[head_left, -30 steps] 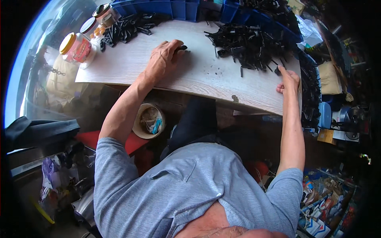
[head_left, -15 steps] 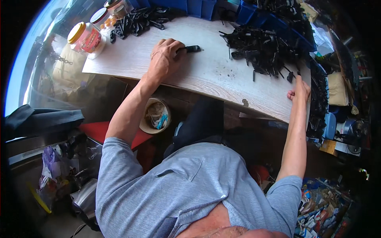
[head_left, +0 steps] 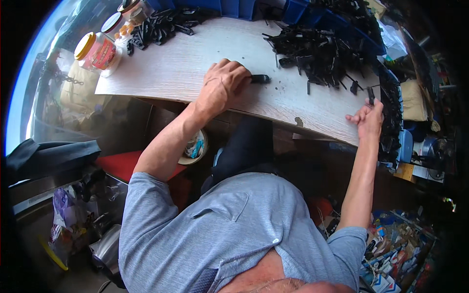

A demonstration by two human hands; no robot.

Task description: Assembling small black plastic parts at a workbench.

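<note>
My left hand [head_left: 225, 84] rests over the middle of the pale wood-grain table [head_left: 171, 63]. Its fingers curl round a short black plastic part [head_left: 260, 78], whose end sticks out to the right. At the table's right edge, my right hand [head_left: 368, 120] pinches a small black plastic piece [head_left: 371, 94] that points away from me. Just beyond it spreads a tangled heap of black plastic pieces [head_left: 320, 57]. A second pile, of longer black parts [head_left: 163, 25], lies at the far left. The exact kind of these parts is too small to tell.
Clear jars stand at the far left corner, one with a yellow lid [head_left: 85, 46]. Blue bins [head_left: 237, 8] line the back, and more black parts fill a container [head_left: 389, 117] beside the right edge. Below the table is a round bucket [head_left: 204, 147].
My left hand has moved right and slightly nearer with the black part. My right hand has drawn back toward me, the small black piece now showing clearly in its fingers. The view has shifted slightly.
</note>
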